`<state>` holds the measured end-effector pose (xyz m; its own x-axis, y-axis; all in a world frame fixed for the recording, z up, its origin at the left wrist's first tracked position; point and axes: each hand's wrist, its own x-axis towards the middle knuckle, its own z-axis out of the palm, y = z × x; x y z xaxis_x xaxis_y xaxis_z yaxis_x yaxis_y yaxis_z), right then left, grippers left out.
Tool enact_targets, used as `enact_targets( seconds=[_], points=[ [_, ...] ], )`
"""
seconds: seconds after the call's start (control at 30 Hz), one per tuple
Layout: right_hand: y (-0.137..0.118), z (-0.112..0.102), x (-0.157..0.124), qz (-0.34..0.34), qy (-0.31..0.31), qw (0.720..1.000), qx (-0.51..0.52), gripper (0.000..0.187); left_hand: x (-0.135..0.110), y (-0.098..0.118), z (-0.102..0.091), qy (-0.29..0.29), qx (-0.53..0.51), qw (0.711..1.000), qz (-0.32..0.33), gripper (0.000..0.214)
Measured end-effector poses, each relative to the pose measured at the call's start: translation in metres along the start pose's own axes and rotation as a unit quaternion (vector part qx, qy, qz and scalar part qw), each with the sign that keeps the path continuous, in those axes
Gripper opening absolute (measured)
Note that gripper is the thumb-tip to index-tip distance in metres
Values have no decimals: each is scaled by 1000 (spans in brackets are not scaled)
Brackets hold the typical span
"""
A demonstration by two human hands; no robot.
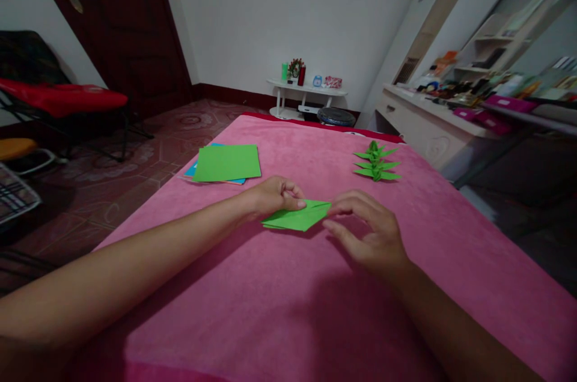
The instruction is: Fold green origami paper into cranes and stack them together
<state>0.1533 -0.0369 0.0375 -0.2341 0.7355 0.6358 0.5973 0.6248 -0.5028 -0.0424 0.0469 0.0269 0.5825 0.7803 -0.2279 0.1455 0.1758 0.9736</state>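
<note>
A piece of folded green paper (295,218) is held just above the pink cloth, its folded layers showing along the lower left edge. My left hand (274,196) grips it at the upper left, thumb on top and the other fingers curled behind. At its right corner, the fingertips of my right hand (372,226) close on the paper, with the index finger at the corner and the thumb just below. Beyond my left hand lies a stack of coloured paper sheets (228,163), green on top with blue beneath. Folded green paper figures (376,163) with pointed wings stand in a row beyond my right hand.
The pink cloth (252,298) covers the surface before me. A low white table (311,89) with small items stands by the far wall. To the right is a cluttered dresser (433,124); to the left, a red-covered chair (63,97) near a dark door (112,27).
</note>
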Motion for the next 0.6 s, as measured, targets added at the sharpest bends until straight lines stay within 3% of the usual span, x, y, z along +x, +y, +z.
enact_targets(
  seconds=[0.1,0.23,0.37,0.47,0.6],
  points=[
    [4,1,-2,-76,-99,992,-29,18,10,0,9,-41,30,999,2,25],
    [17,11,-9,-82,-171,979,-73,12,25,-15,16,-61,122,988,73,17],
    [26,16,-15,-80,-217,969,-84,8,25,-25,14,-6,208,965,161,13],
    [26,16,-16,-78,-230,967,-73,9,6,-22,12,37,275,928,249,16],
    [24,16,-16,-69,-233,968,-61,11,-25,-22,12,-61,421,847,318,26]
  ],
)
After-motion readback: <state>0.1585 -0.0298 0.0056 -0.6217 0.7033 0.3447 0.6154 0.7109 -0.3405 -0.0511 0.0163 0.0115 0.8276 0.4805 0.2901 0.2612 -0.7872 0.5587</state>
